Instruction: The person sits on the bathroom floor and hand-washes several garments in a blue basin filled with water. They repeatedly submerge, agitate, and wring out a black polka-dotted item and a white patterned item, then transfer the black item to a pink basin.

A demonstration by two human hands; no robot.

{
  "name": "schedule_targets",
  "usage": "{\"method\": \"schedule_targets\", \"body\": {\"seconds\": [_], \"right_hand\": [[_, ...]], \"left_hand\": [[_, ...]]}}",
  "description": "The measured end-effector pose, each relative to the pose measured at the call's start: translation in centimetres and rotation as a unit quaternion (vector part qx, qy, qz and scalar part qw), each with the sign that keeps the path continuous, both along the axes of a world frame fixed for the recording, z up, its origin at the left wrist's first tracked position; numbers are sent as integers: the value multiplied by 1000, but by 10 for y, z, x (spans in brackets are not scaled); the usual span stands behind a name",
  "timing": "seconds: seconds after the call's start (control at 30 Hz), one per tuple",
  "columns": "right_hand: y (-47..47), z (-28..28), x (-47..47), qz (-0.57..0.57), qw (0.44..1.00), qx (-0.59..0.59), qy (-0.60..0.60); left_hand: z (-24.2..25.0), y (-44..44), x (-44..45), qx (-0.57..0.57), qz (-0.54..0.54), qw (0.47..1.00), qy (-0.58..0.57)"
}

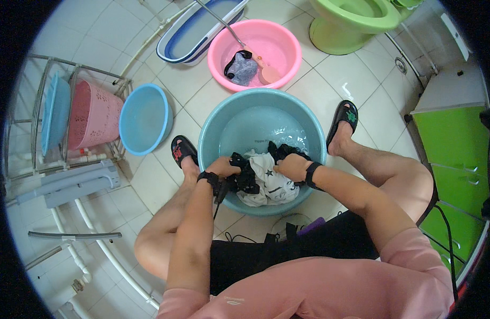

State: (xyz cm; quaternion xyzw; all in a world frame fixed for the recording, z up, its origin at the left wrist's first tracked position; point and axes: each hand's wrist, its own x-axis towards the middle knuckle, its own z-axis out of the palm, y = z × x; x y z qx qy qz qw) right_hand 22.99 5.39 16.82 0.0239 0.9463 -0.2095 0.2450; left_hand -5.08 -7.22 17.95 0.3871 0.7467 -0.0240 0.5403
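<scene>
Between my feet stands a large teal plastic basin with water in it. A white garment with black star prints lies bunched at its near side. Dark fabric, black with small light marks, shows on both sides of the white cloth. My left hand is closed on the black fabric at the left. My right hand grips the white garment at its upper right, beside more black cloth. Each wrist wears a black strap. The fingertips are partly hidden in the cloth.
Beyond the basin, a pink basin holds a shower head and a grey-blue cloth. A folding tub, a blue basin and a rack stand left. Right are a green toilet and green cabinet.
</scene>
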Motion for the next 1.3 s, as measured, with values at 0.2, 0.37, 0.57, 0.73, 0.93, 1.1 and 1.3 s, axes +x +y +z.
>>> {"method": "schedule_targets", "body": {"seconds": [0.2, 0.37, 0.57, 0.73, 0.93, 1.1, 1.3], "right_hand": [[5, 9, -9, 11, 993, 89, -81], [24, 3, 7, -236, 969, 48, -46], [13, -3, 2, -143, 959, 161, 185], [-14, -10, -28, -328, 919, -116, 186], [-33, -12, -37, -341, 930, -126, 59], [-9, 26, -5, -142, 976, -143, 84], [16, 91, 12, -16, 984, -165, 65]], "left_hand": [[69, 7, 9, -22, -90, 996, 3], [64, -16, 26, 31, -190, 979, 71], [24, -41, 65, 93, -302, 881, 351], [12, -28, 70, 160, -162, 940, 255], [9, -26, 50, 9, -145, 981, 132], [-6, -26, 45, -19, -91, 979, 182], [-18, -16, 52, 101, -175, 928, 314]]}}
